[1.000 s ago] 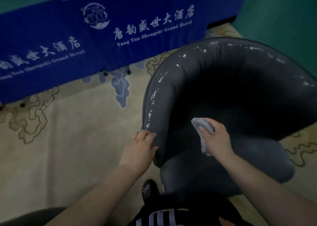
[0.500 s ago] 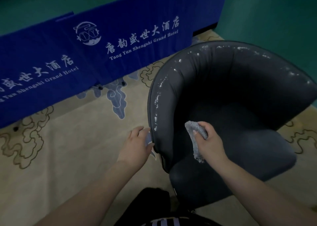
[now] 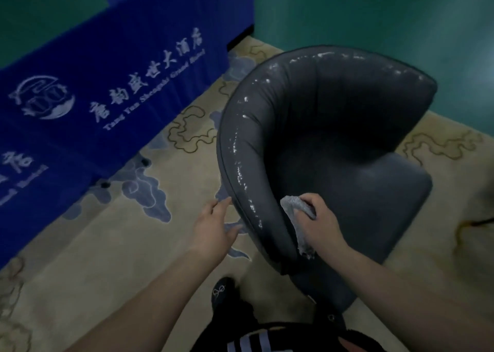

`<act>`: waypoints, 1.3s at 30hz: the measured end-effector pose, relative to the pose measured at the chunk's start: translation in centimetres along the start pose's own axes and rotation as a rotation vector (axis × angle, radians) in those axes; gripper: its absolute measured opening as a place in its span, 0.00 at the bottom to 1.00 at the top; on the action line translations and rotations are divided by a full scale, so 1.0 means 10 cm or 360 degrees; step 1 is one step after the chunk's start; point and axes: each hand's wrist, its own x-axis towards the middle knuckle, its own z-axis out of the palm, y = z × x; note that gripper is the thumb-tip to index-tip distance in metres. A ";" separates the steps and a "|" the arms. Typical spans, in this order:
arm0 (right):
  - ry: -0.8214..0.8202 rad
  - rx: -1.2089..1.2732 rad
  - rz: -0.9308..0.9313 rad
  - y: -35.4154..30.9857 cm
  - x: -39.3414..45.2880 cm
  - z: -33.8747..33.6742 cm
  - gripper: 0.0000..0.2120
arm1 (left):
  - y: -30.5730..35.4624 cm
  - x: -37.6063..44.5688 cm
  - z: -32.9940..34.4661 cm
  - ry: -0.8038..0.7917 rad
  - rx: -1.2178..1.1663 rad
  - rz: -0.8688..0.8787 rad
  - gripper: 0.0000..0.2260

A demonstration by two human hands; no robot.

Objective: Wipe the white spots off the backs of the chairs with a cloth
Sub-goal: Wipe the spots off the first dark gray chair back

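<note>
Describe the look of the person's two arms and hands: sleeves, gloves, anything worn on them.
Both forearms are bare up to the frame's edge, with no sleeve in view. The left hand and the right hand wear no gloves. No watch, ring or band shows on either wrist or on the fingers, though the picture is dim and slightly blurred.

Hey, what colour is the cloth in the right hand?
Pale grey, bunched in the right hand; the cloth shows best in the head view, against the dark grey chair.

Blue banner [image 3: 115, 89], upper left of the frame: white Chinese characters above blurred "Tang Yun Shengshi Grand Hotel"
</note>
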 end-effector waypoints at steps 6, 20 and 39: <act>0.0268 0.0119 0.0132 0.01 -0.13 0.44 0.12 | -0.26 0.45 -0.14 -0.0252 -0.0048 0.0150 0.32; 0.0442 0.0161 0.0076 0.30 -0.04 0.72 0.10 | -0.31 0.70 0.16 -0.0032 -0.0172 0.0266 0.23; 0.0538 0.0144 0.0067 0.40 0.15 0.99 0.06 | -0.32 0.73 0.15 -0.0057 -0.0100 0.0262 0.21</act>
